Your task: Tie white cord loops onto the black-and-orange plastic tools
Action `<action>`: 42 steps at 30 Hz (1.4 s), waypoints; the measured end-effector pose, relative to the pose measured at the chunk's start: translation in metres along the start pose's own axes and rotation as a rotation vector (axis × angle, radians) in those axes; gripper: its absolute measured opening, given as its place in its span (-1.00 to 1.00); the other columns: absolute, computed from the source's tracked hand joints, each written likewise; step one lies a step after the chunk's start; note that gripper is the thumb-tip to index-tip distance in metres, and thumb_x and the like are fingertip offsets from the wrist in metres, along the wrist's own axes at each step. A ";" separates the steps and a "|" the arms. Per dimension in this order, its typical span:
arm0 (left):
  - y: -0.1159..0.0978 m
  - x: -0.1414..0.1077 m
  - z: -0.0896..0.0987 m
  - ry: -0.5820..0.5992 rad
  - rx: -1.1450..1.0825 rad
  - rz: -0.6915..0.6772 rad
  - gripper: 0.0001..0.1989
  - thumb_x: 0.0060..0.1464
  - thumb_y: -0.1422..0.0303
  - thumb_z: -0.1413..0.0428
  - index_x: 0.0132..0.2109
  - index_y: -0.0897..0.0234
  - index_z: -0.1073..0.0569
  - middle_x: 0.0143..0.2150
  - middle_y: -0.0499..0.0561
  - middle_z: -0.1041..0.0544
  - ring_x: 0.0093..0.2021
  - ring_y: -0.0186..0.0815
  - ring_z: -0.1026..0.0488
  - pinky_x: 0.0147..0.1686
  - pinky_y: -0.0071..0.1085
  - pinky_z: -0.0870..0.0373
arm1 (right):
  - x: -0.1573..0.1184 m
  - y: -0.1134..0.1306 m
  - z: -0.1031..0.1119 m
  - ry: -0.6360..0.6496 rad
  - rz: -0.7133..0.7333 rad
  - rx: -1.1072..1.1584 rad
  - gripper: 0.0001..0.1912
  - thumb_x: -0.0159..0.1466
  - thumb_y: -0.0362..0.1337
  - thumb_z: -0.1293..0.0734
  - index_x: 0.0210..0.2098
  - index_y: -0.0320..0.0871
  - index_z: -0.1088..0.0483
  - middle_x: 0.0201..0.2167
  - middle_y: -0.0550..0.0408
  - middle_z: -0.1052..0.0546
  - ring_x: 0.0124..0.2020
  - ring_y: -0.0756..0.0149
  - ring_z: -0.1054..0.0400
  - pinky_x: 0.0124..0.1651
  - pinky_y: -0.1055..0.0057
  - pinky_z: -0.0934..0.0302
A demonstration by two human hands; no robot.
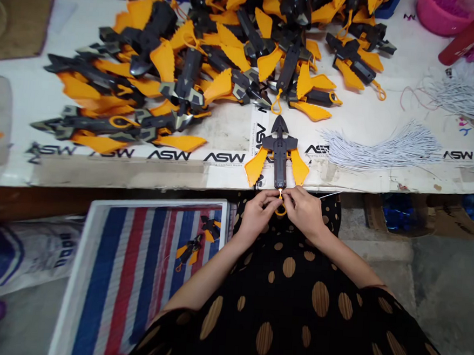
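Both hands are closed in a tight pinch at the table edge. The left hand (256, 214) and the right hand (303, 212) bring their fingertips together on a small orange plastic loop (281, 211), right where it meets the foot of a black winged plastic piece (280, 151) with orange fins. That piece lies flat on the table directly ahead of the grip, its arrowhead tip pointing away. Farther ahead spreads a heap of matching pieces (187, 71). To the right of the grip lie bundled white cords (381, 147). Below and left of it, a white tray (156, 200) lined with striped tarpaulin holds two more pieces. The table covering (228, 131) repeats "ASW" in black; the smaller print beneath is unreadable.
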State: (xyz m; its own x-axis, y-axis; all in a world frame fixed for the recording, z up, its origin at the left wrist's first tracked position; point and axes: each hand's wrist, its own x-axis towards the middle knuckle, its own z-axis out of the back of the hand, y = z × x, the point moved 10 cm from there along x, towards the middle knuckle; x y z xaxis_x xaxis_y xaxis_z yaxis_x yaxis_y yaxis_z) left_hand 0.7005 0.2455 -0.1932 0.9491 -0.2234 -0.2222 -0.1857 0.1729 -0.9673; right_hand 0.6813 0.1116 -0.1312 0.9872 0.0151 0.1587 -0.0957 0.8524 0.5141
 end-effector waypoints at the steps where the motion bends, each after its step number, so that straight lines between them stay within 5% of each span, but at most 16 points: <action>1: 0.000 0.000 0.000 0.000 0.003 0.000 -0.67 0.11 0.17 -0.23 -0.06 0.28 -0.56 -0.27 0.01 -0.66 -0.26 -0.29 -0.58 -0.15 -0.39 -0.47 | 0.000 0.001 0.000 0.005 0.006 -0.003 -0.80 0.44 -0.28 -0.24 -0.16 -0.10 -0.52 -0.23 0.08 -0.63 -0.26 0.33 -0.52 -0.30 0.44 -0.20; 10: 0.000 0.002 0.000 -0.004 -0.052 0.021 -0.60 0.06 0.14 -0.27 -0.04 0.30 -0.54 -0.33 0.00 -0.65 -0.30 -0.29 -0.57 -0.19 -0.39 -0.48 | 0.000 0.001 -0.003 0.069 0.010 0.116 -0.75 0.44 -0.37 -0.20 -0.04 -0.12 -0.49 -0.10 -0.01 -0.62 -0.13 0.24 -0.53 -0.10 0.39 -0.32; 15: 0.002 0.004 -0.001 0.021 -0.019 0.045 -0.61 0.06 0.16 -0.26 -0.03 0.30 -0.53 -0.33 -0.01 -0.65 -0.31 -0.30 -0.57 -0.20 -0.40 -0.47 | 0.000 0.000 -0.001 0.009 0.021 0.016 -0.79 0.47 -0.29 -0.21 -0.06 -0.12 -0.47 -0.20 0.03 -0.66 -0.23 0.25 -0.54 -0.20 0.41 -0.25; 20: -0.002 0.010 -0.002 0.120 0.043 0.013 -0.62 0.09 0.11 -0.24 -0.06 0.27 -0.50 -0.39 -0.03 -0.63 -0.37 -0.29 -0.56 -0.27 -0.42 -0.45 | 0.007 0.004 -0.005 0.108 0.160 -0.077 -0.79 0.48 -0.26 -0.21 -0.03 -0.09 -0.47 -0.28 0.05 -0.65 -0.32 0.26 -0.52 -0.29 0.41 -0.17; 29: -0.023 0.018 0.001 0.063 0.242 -0.158 -0.76 0.24 0.18 -0.09 -0.26 0.25 -0.52 -0.48 -0.06 -0.56 -0.47 -0.31 -0.53 -0.40 -0.47 -0.40 | 0.011 0.017 0.007 0.126 0.248 -0.038 -0.68 0.47 -0.19 -0.24 0.15 -0.06 -0.44 -0.02 -0.02 -0.49 -0.17 0.32 -0.47 -0.38 0.47 -0.22; 32: -0.031 0.007 0.022 -0.029 0.224 -0.158 -0.78 0.24 0.21 -0.10 -0.25 0.25 -0.51 -0.41 -0.03 -0.62 -0.46 -0.33 -0.55 -0.37 -0.47 -0.44 | 0.010 0.015 0.001 0.140 0.266 -0.070 -0.66 0.46 -0.20 -0.24 0.17 -0.05 -0.44 -0.06 -0.02 -0.47 -0.17 0.31 -0.46 -0.41 0.48 -0.22; 37: -0.037 -0.013 0.082 -0.229 0.138 -0.183 -0.76 0.26 0.17 -0.14 -0.24 0.27 -0.48 -0.38 0.00 -0.63 -0.47 -0.37 -0.52 -0.37 -0.48 -0.46 | 0.010 0.013 0.011 0.077 0.264 -0.066 -0.68 0.46 -0.24 -0.23 0.14 -0.10 -0.47 -0.05 -0.05 -0.51 -0.14 0.29 -0.49 -0.39 0.48 -0.27; 42: -0.031 -0.018 0.088 -0.188 0.148 -0.180 -0.73 0.26 0.15 -0.14 -0.24 0.28 -0.49 -0.38 0.00 -0.62 -0.46 -0.37 -0.51 -0.37 -0.47 -0.46 | 0.014 0.044 0.009 0.057 0.343 0.212 -0.66 0.49 -0.20 -0.21 0.16 -0.12 -0.45 0.12 -0.05 -0.54 0.05 0.30 -0.49 0.00 0.43 -0.40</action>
State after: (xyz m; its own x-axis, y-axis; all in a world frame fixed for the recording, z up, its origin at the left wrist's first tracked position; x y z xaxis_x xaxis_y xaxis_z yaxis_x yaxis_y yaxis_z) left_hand 0.7110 0.3290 -0.1488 0.9965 -0.0837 -0.0085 0.0160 0.2879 -0.9575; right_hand 0.6898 0.1443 -0.0990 0.8981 0.3139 0.3079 -0.4394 0.6661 0.6027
